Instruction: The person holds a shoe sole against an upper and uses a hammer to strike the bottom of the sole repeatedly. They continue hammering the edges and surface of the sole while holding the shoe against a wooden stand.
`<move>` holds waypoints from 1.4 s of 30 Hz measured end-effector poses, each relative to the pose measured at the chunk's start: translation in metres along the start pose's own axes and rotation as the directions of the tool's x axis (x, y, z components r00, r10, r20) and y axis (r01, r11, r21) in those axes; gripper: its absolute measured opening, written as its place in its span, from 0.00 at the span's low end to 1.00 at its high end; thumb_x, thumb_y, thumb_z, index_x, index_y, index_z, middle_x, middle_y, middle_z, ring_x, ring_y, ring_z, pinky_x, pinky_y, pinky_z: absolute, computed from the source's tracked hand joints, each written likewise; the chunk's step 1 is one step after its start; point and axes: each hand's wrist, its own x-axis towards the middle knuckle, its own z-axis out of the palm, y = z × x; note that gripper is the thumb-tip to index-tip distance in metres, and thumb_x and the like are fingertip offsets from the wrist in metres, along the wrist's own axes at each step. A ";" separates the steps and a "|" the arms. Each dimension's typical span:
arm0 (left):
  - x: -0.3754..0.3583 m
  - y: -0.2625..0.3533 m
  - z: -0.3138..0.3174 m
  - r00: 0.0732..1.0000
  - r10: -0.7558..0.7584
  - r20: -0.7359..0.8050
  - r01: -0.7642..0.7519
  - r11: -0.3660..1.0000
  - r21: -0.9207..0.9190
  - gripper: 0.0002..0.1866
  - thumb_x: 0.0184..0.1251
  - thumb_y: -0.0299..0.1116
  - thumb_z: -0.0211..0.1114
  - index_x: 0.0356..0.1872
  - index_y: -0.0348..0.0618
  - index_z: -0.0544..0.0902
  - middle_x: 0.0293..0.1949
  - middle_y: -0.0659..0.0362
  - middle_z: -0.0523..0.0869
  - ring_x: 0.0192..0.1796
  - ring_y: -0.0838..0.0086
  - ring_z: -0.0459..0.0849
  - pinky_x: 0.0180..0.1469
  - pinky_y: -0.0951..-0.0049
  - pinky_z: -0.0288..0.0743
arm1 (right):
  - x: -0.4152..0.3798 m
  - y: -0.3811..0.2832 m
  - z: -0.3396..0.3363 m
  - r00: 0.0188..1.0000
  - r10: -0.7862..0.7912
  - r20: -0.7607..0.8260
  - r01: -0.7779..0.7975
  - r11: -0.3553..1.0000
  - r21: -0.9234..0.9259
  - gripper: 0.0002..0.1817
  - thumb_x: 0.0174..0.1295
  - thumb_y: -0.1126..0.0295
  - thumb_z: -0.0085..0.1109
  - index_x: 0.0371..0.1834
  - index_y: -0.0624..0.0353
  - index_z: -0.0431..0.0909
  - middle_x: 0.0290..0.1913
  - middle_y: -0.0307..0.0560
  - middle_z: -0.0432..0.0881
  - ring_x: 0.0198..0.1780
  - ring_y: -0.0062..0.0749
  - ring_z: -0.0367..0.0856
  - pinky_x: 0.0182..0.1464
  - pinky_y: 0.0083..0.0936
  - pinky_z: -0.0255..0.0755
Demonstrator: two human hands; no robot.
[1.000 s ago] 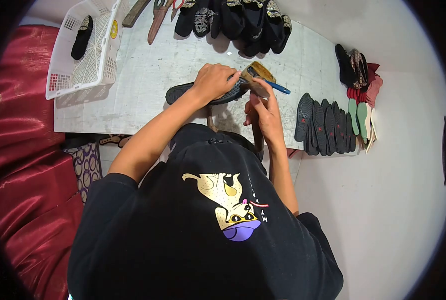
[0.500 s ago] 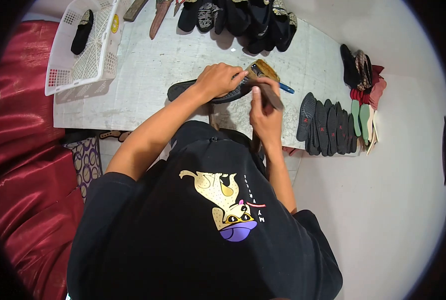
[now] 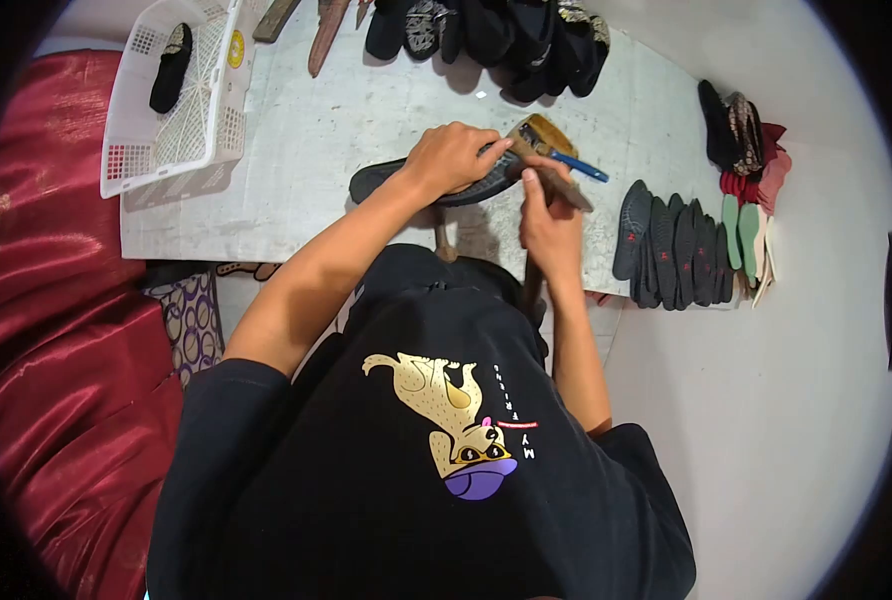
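Observation:
A black shoe (image 3: pixel 374 182) lies sole up near the table's front edge. Bent over its middle, my left hand (image 3: pixel 454 160) grips it, with thumb and fingertips toward the toe end on the right. My right hand (image 3: pixel 554 235) is closed around a hammer, whose dark handle (image 3: pixel 532 285) runs down toward my body. The hammer head (image 3: pixel 564 188) slants beside the right end of the shoe, close to my left fingertips. Just beyond it sits a yellowish glue container (image 3: pixel 558 132) with a blue-handled brush (image 3: pixel 588 170) resting on it.
Black soles (image 3: pixel 666 250) stand in a row at the table's right edge, beside green insoles (image 3: pixel 747 240). Black shoes (image 3: pixel 491 40) cluster at the back. A white plastic basket (image 3: pixel 211 140) holding one shoe stands at left. Hand tools (image 3: pixel 326 35) lie at the back left.
The whole view has shifted slightly, so things appear a little farther right. More of the blue brush handle shows. Both hands keep nearly the same hold on shoe and hammer.

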 end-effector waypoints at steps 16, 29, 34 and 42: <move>-0.006 -0.002 -0.015 0.988 0.073 0.137 -0.052 0.988 -0.147 0.16 0.86 0.42 0.57 0.60 0.48 0.88 0.50 0.45 0.93 0.53 0.43 0.90 0.54 0.50 0.83 | 0.001 -0.003 0.008 0.996 -0.082 -0.045 0.075 0.986 -0.147 0.14 0.81 0.65 0.62 0.58 0.65 0.81 0.41 0.50 0.89 0.42 0.28 0.86 0.48 0.30 0.79; -0.011 -0.012 -0.025 0.948 0.291 0.130 -0.255 0.936 -0.241 0.17 0.79 0.30 0.66 0.64 0.55 0.91 0.46 0.55 0.92 0.46 0.55 0.92 0.47 0.61 0.84 | -0.014 -0.017 0.032 0.927 -0.122 -0.354 0.094 0.991 -0.094 0.11 0.81 0.68 0.62 0.52 0.67 0.79 0.42 0.53 0.89 0.46 0.30 0.88 0.49 0.29 0.79; -0.008 -0.010 -0.020 0.951 0.289 0.110 -0.252 0.930 -0.267 0.17 0.79 0.30 0.67 0.63 0.55 0.91 0.44 0.55 0.93 0.44 0.56 0.92 0.45 0.62 0.84 | -0.020 -0.003 0.037 0.929 -0.023 -0.370 -0.072 0.968 -0.239 0.10 0.80 0.70 0.62 0.54 0.67 0.79 0.39 0.51 0.89 0.41 0.26 0.86 0.45 0.28 0.79; -0.006 -0.017 -0.012 0.946 0.311 0.094 -0.277 0.922 -0.269 0.17 0.80 0.30 0.67 0.64 0.58 0.91 0.43 0.54 0.93 0.40 0.56 0.91 0.43 0.61 0.83 | -0.031 -0.004 0.050 0.892 -0.091 -0.442 -0.025 0.968 -0.249 0.11 0.80 0.69 0.62 0.55 0.67 0.78 0.36 0.53 0.91 0.38 0.30 0.89 0.42 0.31 0.80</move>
